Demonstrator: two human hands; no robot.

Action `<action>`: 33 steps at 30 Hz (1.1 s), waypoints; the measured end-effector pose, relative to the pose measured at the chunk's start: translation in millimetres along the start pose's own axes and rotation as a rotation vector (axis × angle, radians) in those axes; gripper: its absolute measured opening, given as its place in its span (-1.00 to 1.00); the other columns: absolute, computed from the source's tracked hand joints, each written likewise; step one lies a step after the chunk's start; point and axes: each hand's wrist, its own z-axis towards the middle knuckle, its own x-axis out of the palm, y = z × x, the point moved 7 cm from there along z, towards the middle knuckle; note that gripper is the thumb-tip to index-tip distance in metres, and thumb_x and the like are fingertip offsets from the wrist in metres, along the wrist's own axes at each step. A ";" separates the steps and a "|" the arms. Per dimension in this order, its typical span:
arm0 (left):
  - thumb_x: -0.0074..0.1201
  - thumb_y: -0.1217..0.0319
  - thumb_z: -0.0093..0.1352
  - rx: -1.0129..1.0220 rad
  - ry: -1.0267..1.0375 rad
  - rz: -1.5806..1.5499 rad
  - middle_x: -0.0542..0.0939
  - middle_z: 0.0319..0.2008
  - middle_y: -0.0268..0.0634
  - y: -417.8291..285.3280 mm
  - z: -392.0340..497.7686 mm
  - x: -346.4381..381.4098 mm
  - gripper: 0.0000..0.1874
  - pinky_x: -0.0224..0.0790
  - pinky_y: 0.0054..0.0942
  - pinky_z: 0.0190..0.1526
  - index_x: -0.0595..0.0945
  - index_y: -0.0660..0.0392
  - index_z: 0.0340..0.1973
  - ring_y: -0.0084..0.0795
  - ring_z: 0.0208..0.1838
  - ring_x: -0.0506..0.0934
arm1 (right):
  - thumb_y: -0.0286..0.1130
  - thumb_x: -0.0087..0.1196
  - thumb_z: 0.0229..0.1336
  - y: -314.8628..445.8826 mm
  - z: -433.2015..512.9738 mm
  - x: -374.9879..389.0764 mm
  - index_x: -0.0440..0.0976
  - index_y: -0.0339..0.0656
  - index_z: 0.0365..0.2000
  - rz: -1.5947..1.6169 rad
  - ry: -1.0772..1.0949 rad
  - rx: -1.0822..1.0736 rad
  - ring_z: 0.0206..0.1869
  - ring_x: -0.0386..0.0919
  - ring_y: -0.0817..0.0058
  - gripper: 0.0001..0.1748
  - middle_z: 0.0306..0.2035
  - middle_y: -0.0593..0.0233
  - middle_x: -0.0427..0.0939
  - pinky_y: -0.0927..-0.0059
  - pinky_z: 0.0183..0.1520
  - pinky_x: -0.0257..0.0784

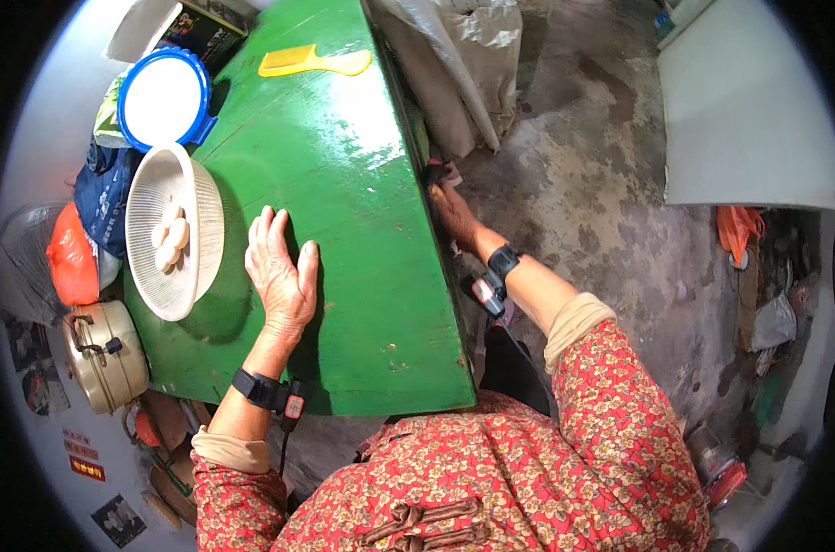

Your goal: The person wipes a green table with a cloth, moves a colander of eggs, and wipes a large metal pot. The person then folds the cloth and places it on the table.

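My left hand (279, 276) rests on the green wooden tabletop (369, 297), its fingers pointing away from me and the thumb spread, holding nothing. To its left stands a white plastic colander (207, 234) with several pale eggs (172, 238) inside. My right hand (455, 217) reaches down past the table's right edge. Its fingers are partly hidden beside a dark object there, and whether they hold it cannot be told. A yellow comb (314, 62) lies at the far part of the tabletop. Both wrists bear black straps with small devices.
A blue-rimmed round container (165, 100) stands behind the colander. A metal pot (107, 355), an orange bag (73, 255) and dark blue cloth (107, 193) are at the left. Grey sheeting (445, 69) hangs beyond the table's right edge. A white panel (748, 110) stands at the far right.
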 end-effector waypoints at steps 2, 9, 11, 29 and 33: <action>0.00 0.23 0.35 0.005 -0.005 -0.004 0.18 0.33 -0.04 2.0 -0.5 1.7 -0.40 -0.23 -0.04 0.35 0.26 0.15 0.26 -0.08 0.42 0.07 | -0.13 -0.24 0.38 -6.2 -32.2 -2.9 0.29 -0.28 -0.09 -0.066 0.047 0.047 -0.10 0.29 0.43 -0.61 -0.18 0.13 0.38 0.39 0.02 0.23; -0.04 0.16 0.39 0.039 -0.041 -0.011 0.19 0.33 -0.07 6.8 0.3 4.6 -0.41 -0.22 -0.08 0.36 0.27 0.14 0.26 -0.11 0.42 0.08 | -0.18 -0.11 0.30 -13.4 -113.5 -2.4 0.31 -0.28 -0.24 -0.191 -0.064 0.093 -0.25 0.39 -0.13 -0.68 -0.36 -0.22 0.39 0.09 -0.21 0.31; -0.08 0.12 0.40 0.032 -0.037 0.001 0.19 0.34 -0.08 9.7 0.9 7.0 -0.41 -0.22 -0.08 0.36 0.26 0.12 0.27 -0.14 0.42 0.07 | -0.20 -0.10 0.29 -14.6 -133.2 -2.5 0.32 -0.28 -0.24 -0.288 -0.067 0.132 -0.24 0.40 -0.14 -0.69 -0.35 -0.22 0.41 0.08 -0.22 0.32; -0.18 0.11 0.45 0.044 -0.054 0.115 0.26 0.30 -0.02 37.2 16.2 27.5 -0.45 -0.06 -0.14 0.34 0.30 0.16 0.26 -0.10 0.36 0.19 | -0.34 -0.06 0.25 29.3 -238.6 21.3 0.33 -0.28 -0.24 -0.171 -0.218 0.050 -0.36 0.36 0.35 -0.80 -0.44 0.09 0.37 0.27 -0.27 0.34; -0.24 0.05 0.46 0.034 -0.049 0.139 0.19 0.36 -0.11 46.7 19.1 42.4 -0.42 -0.14 -0.13 0.36 0.26 0.09 0.29 -0.16 0.42 0.10 | -0.36 -0.07 0.26 67.1 -240.6 22.2 0.34 -0.26 -0.24 -0.355 -0.247 -0.235 -0.40 0.41 0.23 -0.82 -0.46 -0.01 0.42 0.23 -0.30 0.34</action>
